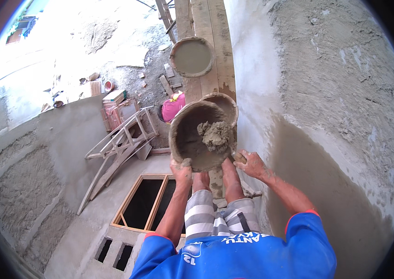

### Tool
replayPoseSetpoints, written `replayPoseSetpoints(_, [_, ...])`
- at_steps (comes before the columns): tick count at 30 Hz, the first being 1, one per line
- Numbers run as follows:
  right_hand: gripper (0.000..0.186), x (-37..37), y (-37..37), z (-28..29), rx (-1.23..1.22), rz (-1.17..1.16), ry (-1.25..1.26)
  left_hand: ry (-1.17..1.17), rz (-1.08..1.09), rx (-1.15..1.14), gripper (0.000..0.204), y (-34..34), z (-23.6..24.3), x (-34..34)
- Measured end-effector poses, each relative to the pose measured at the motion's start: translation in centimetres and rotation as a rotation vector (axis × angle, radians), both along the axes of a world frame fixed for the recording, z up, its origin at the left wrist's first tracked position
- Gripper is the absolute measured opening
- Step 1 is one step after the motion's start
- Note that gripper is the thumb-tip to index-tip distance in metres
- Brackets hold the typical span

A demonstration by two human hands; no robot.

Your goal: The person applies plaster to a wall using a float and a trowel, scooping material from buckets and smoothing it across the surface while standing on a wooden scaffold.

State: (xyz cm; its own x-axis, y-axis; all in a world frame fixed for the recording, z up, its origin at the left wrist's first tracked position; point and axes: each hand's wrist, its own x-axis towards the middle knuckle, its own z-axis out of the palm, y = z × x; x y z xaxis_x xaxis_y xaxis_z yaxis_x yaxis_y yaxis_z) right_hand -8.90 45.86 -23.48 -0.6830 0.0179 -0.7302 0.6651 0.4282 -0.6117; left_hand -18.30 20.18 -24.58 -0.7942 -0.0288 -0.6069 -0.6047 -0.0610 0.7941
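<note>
My left hand is closed on the near rim of a round, mortar-smeared basin, which is tilted in front of my legs. In my right hand is a trowel, its wooden handle gripped at the basin's right edge. A lump of wet grey mortar sits over the basin's inside and hides the trowel's blade. Partly behind this basin is a second mortar-caked basin. Farther off, a third round basin holds grey, watery liquid.
I stand on narrow wooden planks along a wall with rough and damp plaster. Well below on the left are a person in a pink top, a wooden frame stand, stacked boxes and a wood-framed opening.
</note>
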Motion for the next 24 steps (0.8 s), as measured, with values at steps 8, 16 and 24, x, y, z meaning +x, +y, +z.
replayPoseSetpoints(8, [0.054, 2.6, 1.2, -4.4, 0.066, -0.141, 0.027, -0.076, 0.148, -0.25, 0.054, -5.4, -1.7, 1.7])
replayPoseSetpoints(16, [0.046, 1.3, 1.4, -19.4, 0.179, -0.105, -0.043, -0.071, 0.241, -0.183, 0.053, -10.4, -3.2, 3.4])
replayPoseSetpoints(24, [0.036, -2.2, -0.5, -28.5, 0.377, -0.091, -0.187, -0.22, 0.301, -0.152, 0.064, -9.5, -2.7, 3.0])
